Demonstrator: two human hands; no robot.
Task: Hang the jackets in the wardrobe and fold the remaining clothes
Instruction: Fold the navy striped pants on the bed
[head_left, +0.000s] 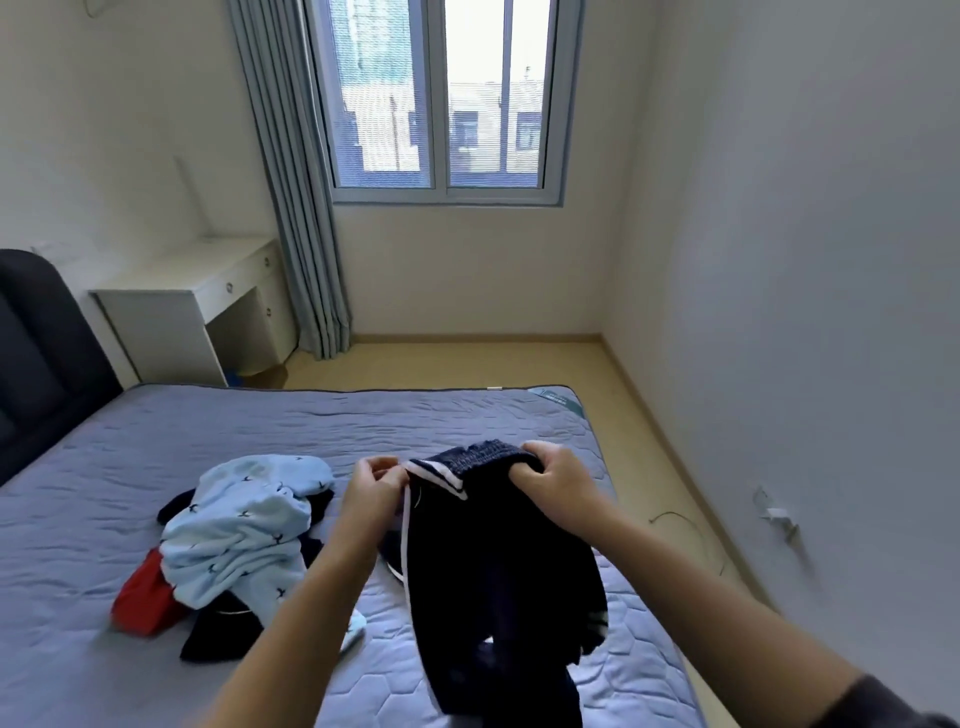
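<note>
Daylight from the window (441, 104) falls across a plain bedroom and onto the bed (130, 467), whose grey-blue quilted cover carries the laundry. Both hands hold a dark navy garment (493, 571) up above the mattress. The left hand (376, 480) pinches the white-striped edge at 1 end of the elastic waistband (483, 452), and the right hand (558, 480) grips the other end with curled fingers. The cloth hangs toward the camera, bunched low in the view. Just left of it lies the unsorted pile: a pale blue printed garment (244, 525) on top, with a red piece (143, 597) and a dark piece (218, 634) beneath. No wardrobe shows.

This looks like the folding step, since the elastic waist suggests trousers or shorts, not a jacket. To do it well, spread the 2 hands until the waistband is taut and shake out any twist. Then lay the garment flat on bare cover right of the pile, match the legs and fold.
</note>
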